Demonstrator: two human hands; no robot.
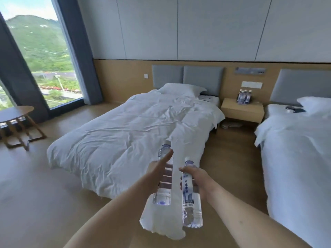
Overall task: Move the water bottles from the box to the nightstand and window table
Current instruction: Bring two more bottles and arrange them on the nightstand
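Clear plastic water bottle (163, 178) with a blue cap sits gripped in the left hand (155, 174), thumb straight along it. Right hand (198, 183) grasps a labelled clear plastic bottle (190, 196). More bottles (244, 97) stand on the pale wooden nightstand (241, 111); the round wooden bench (16, 115) stands by the window.

Nightstand (242, 110) sitting between two beds, bottles (244, 97) standing on it; round table (15, 113) sitting left, by window (41, 51).
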